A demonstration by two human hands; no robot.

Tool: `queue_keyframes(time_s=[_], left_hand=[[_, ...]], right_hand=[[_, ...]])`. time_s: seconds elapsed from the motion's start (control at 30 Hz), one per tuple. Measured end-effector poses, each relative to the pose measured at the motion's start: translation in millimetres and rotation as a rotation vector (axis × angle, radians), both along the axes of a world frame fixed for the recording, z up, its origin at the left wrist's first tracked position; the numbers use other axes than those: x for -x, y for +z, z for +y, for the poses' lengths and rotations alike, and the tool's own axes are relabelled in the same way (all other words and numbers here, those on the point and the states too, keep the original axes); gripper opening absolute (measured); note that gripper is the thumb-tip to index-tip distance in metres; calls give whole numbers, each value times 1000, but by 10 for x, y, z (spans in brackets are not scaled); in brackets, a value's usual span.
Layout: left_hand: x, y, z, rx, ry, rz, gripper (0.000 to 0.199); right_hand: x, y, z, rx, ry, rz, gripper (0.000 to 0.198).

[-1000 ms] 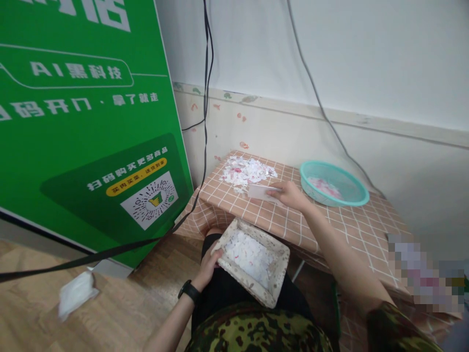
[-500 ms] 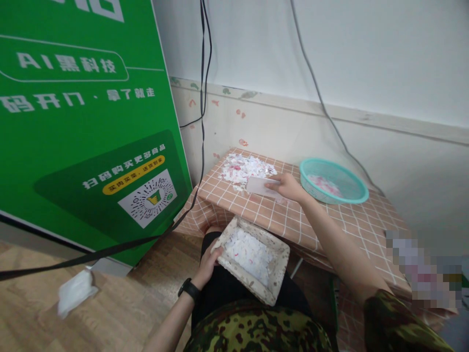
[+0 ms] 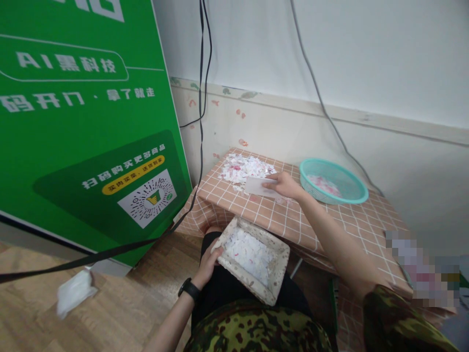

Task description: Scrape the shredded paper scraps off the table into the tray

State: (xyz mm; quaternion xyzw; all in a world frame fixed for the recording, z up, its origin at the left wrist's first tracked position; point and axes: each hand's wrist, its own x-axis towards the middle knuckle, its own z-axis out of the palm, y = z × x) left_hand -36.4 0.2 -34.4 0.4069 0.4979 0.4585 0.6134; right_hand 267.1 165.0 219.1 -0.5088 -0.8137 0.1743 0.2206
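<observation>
My left hand [image 3: 209,261] grips the left rim of a worn, pale rectangular tray [image 3: 270,287], which is tilted over my lap below the table edge. White paper scraps [image 3: 249,254] with a little red lie inside it. On the table, my right hand [image 3: 284,185] is closed on a flat, whitish, translucent scraper-like sheet [image 3: 258,187]. The sheet's left end is just in front of a heap of white and pink paper scraps [image 3: 245,168]. A few pinkish bits lie beneath my right hand.
A turquoise mesh basket [image 3: 357,199] holding pink and white scraps stands on the checked tablecloth [image 3: 220,195] near the wall. At left rises a green printed cabinet [image 3: 73,142], with dark cables [image 3: 202,98] hanging beside it. A white plastic bag [image 3: 75,293] lies on the floor.
My right hand and the sheet have shifted very slightly left and up. My left hand and the tray stay in place.
</observation>
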Motion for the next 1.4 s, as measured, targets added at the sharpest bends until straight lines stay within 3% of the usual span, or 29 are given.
queue_keyframes(time_s=[0.17,0.4,0.77,1.0,1.4], left_hand=[[-4,14,-3,-2,-1,-15,72],[-6,41,4,-12,0,-16,68],[-3,-17,3,9,-7,6,76],[-20,90,-14,16,5,6,72],[-25,97,-4,-7,-9,23,68]], right_hand=[[-34,21,45,-61,-29,-7,35],[-36,41,15,29,76,-4,33],[-77,-9,120,-72,-25,0,37],[-161,-31,56,12,-16,31,34],[-160,-6,-18,105,15,118,40]])
